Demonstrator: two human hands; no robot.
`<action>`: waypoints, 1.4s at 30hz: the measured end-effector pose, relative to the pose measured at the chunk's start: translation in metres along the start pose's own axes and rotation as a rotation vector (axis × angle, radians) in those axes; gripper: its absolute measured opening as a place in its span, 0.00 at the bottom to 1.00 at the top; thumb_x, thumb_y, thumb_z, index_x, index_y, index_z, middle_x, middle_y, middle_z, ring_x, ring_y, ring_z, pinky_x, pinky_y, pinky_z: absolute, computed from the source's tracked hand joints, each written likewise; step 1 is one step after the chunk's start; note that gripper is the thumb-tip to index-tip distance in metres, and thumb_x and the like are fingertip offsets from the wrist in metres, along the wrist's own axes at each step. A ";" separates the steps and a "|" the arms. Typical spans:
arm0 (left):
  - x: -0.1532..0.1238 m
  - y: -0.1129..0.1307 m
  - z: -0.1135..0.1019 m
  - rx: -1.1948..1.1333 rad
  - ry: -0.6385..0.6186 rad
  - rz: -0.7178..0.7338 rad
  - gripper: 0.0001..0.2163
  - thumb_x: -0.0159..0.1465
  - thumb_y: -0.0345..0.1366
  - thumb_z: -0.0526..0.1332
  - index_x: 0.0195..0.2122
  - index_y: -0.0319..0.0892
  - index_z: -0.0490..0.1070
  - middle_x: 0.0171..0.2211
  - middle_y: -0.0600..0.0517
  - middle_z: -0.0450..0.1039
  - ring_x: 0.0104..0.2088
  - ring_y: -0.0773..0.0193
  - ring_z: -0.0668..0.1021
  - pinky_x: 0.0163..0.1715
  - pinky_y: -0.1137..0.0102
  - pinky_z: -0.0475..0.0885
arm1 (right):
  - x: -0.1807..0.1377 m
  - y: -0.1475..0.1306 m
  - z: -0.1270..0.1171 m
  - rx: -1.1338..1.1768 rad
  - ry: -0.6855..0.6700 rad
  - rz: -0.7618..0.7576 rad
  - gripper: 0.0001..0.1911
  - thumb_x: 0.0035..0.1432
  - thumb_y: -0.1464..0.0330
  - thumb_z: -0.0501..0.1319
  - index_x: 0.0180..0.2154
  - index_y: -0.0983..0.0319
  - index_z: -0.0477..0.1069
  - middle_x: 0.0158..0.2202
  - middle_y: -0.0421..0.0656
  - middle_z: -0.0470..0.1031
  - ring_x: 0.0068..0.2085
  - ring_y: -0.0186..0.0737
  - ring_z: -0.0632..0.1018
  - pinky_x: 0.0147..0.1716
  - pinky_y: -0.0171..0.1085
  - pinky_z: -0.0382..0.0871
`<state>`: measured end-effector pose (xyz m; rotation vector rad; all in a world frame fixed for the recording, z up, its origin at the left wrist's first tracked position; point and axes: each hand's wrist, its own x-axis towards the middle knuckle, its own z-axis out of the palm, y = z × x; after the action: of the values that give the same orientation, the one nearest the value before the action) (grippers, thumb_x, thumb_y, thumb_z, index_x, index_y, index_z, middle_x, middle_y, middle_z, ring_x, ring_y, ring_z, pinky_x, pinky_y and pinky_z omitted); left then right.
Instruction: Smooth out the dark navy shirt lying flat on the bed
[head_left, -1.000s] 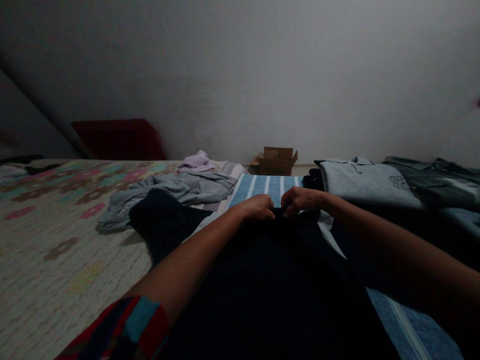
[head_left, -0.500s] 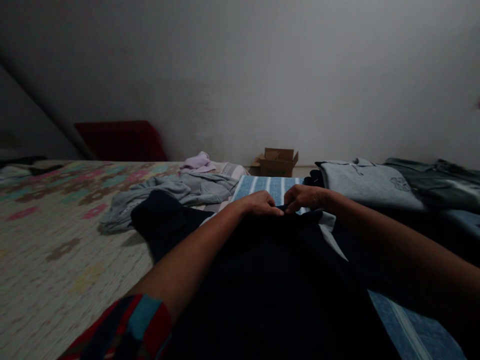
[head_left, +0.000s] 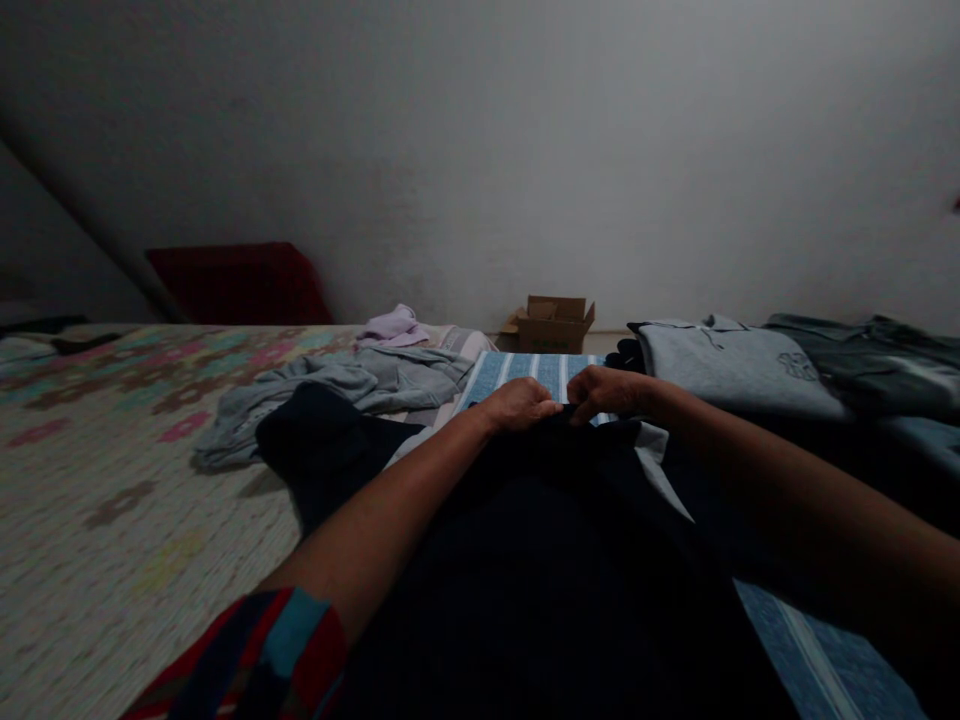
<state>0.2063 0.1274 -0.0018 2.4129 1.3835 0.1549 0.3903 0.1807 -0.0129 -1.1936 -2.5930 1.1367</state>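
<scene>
Both hands (head_left: pixel 564 400) pinching dark garment (head_left: pixel 540 560) — cardboard box (head_left: pixel 553 325) beyond, grey hoodie (head_left: pixel 739 368) right, crumpled clothes (head_left: pixel 375 375) left.

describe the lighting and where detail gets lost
Head view: dim light, the wall paler toward the right; head view: the dark garment sinks to near black, folds mostly lost; head view: the left hand and right hand are readable, no strong glare.

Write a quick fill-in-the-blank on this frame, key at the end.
1. The left hand and right hand grip the dark garment by its ____ edge, not its near one.
2. The folded gray garment lies to the ____ of both hands.
3. The blue cloth has ____ stripes.
4. The cardboard box stands ____, not shut.

Missing words: far; right; white; open.
</scene>
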 end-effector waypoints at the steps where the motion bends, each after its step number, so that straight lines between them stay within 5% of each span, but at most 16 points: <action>1: 0.000 0.001 0.002 0.043 0.024 0.011 0.16 0.62 0.42 0.51 0.21 0.40 0.67 0.18 0.56 0.62 0.22 0.68 0.65 0.23 0.73 0.56 | 0.000 0.000 -0.001 -0.001 -0.003 0.002 0.10 0.38 0.70 0.66 0.21 0.62 0.65 0.20 0.33 0.61 0.24 0.29 0.61 0.25 0.33 0.54; 8: -0.005 0.007 0.005 0.152 0.030 0.094 0.12 0.63 0.39 0.52 0.28 0.42 0.71 0.22 0.54 0.67 0.25 0.67 0.69 0.26 0.74 0.58 | -0.002 -0.009 -0.001 0.025 -0.115 -0.019 0.09 0.44 0.67 0.62 0.31 0.62 0.73 0.24 0.36 0.67 0.26 0.31 0.65 0.27 0.32 0.58; 16: -0.009 0.002 0.003 0.066 -0.011 0.083 0.06 0.60 0.33 0.55 0.28 0.39 0.70 0.23 0.57 0.65 0.26 0.69 0.68 0.27 0.76 0.59 | -0.003 -0.006 0.006 -0.039 -0.111 -0.043 0.10 0.45 0.66 0.61 0.18 0.62 0.65 0.16 0.34 0.56 0.21 0.29 0.57 0.23 0.34 0.52; 24: -0.015 -0.015 -0.001 0.025 -0.133 -0.001 0.10 0.59 0.38 0.57 0.23 0.39 0.68 0.19 0.58 0.61 0.22 0.69 0.66 0.22 0.75 0.58 | -0.004 -0.001 0.006 -0.057 -0.084 -0.035 0.05 0.45 0.68 0.61 0.26 0.63 0.72 0.23 0.38 0.69 0.26 0.32 0.66 0.27 0.34 0.59; 33: -0.013 -0.017 -0.007 0.026 -0.127 -0.030 0.05 0.55 0.35 0.59 0.24 0.40 0.69 0.19 0.58 0.62 0.24 0.69 0.66 0.23 0.75 0.57 | 0.000 0.001 0.008 -0.192 -0.046 0.006 0.09 0.43 0.67 0.63 0.19 0.62 0.65 0.18 0.35 0.62 0.22 0.30 0.62 0.22 0.33 0.53; 42: -0.015 -0.022 -0.007 0.006 -0.043 0.053 0.05 0.55 0.35 0.57 0.24 0.41 0.67 0.19 0.59 0.60 0.24 0.70 0.65 0.24 0.75 0.57 | -0.003 -0.005 0.005 -0.213 0.056 -0.037 0.14 0.45 0.65 0.65 0.36 0.61 0.74 0.34 0.42 0.74 0.35 0.39 0.72 0.34 0.35 0.63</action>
<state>0.1787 0.1260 -0.0019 2.4445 1.3044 0.1116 0.3882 0.1737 -0.0124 -1.1891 -2.7356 0.8238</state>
